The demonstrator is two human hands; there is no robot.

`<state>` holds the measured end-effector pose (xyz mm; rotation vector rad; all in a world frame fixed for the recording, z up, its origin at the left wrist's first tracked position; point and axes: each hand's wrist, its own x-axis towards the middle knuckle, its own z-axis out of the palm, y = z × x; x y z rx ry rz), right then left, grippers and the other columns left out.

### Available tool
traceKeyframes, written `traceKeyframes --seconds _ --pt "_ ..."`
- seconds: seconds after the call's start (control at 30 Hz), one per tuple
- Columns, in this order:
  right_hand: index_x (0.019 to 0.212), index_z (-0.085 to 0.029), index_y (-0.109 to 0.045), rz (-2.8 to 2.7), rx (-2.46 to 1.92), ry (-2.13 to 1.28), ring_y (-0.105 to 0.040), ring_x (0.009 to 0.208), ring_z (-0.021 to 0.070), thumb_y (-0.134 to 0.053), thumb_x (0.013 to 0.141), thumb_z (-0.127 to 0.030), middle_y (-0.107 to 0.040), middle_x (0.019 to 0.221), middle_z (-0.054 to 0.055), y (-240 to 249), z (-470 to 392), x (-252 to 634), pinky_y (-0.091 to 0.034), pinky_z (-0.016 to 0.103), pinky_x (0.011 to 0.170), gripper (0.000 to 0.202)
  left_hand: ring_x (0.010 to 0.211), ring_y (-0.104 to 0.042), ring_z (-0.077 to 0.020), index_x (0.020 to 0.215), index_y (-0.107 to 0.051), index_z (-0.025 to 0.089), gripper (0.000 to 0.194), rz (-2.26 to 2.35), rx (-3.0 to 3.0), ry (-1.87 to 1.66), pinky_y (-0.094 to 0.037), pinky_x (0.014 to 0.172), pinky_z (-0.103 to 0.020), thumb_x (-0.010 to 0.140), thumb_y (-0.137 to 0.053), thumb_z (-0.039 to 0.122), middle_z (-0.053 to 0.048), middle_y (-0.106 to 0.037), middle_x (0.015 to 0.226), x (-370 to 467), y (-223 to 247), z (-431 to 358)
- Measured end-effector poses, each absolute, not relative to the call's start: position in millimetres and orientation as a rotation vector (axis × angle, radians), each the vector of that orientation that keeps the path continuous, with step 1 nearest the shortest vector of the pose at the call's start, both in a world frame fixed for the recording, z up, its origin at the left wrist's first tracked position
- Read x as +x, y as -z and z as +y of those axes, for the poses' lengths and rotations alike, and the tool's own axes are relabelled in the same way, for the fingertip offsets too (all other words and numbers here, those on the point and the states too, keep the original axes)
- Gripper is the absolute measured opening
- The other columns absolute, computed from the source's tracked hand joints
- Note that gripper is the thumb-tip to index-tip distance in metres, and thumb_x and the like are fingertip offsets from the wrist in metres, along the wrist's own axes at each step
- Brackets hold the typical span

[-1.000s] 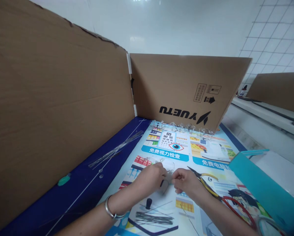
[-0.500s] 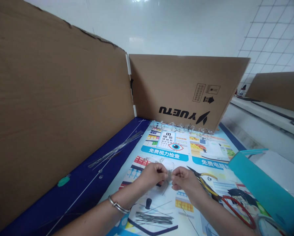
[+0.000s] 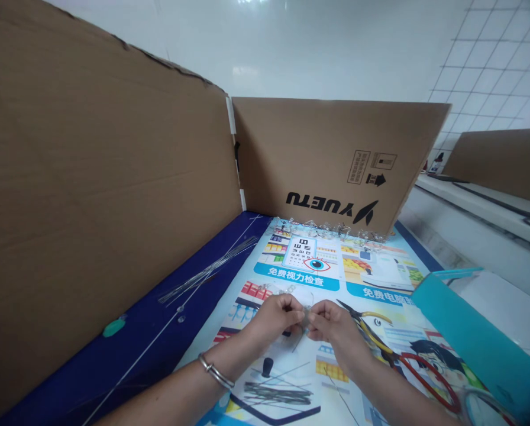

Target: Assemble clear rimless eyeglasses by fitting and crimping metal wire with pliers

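Observation:
Over the middle of the printed mat, my left hand (image 3: pixel 277 318) and my right hand (image 3: pixel 331 324) meet fingertip to fingertip. Both pinch a small greyish piece (image 3: pixel 306 316) between them, mostly hidden by the fingers. A thin wire (image 3: pixel 299 341) curves out below it. Nearer the front edge lies a bundle of short dark wires (image 3: pixel 278 393), with a small black object (image 3: pixel 268 367) just above. Right of my right hand are pliers with yellow handles (image 3: pixel 371 334) and red-handled scissors (image 3: pixel 438 378).
Tall cardboard panels (image 3: pixel 336 148) stand at the left and back. Small clear pieces (image 3: pixel 331 229) line the back panel's foot. Long thin wires (image 3: pixel 209 271) lie on the blue surface at left, near a green blob (image 3: pixel 114 326). A teal folder (image 3: pixel 478 337) is at right.
Both hands keep their pinch at nearly the same spot. My left wrist and forearm have shifted very slightly.

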<state>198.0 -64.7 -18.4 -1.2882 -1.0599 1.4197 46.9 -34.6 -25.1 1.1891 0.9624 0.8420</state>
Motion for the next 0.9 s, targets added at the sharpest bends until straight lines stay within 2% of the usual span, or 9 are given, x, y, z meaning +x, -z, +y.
traceKeyframes --seconds 0.37,0.9 --pt "0.070 -0.016 -0.053 -1.018 -1.245 -1.430 -0.051 0.058 0.0097 -0.068 0.063 -0.035 -0.054 0.059 -0.002 19.3 -65.8 196.6 -0.047 0.027 0.061 0.026 0.056 -0.052 -0.0090 0.067 -0.056 0.012 0.014 0.928 1.128 -0.868 -0.044 0.058 -0.024 0.064 -0.065 0.023 0.000 -0.055 0.064 47.8 26.6 -35.2" --pt "0.068 -0.017 -0.053 -0.952 -1.190 -1.449 -0.053 0.061 0.0114 -0.069 0.061 -0.038 -0.055 0.061 -0.001 13.8 -67.7 195.3 -0.046 0.026 0.061 0.028 0.051 -0.052 -0.0086 0.065 -0.052 0.012 0.019 0.838 1.018 -0.896 -0.038 0.053 -0.021 0.064 -0.066 0.025 0.000 -0.056 0.059 51.7 20.9 -41.2"
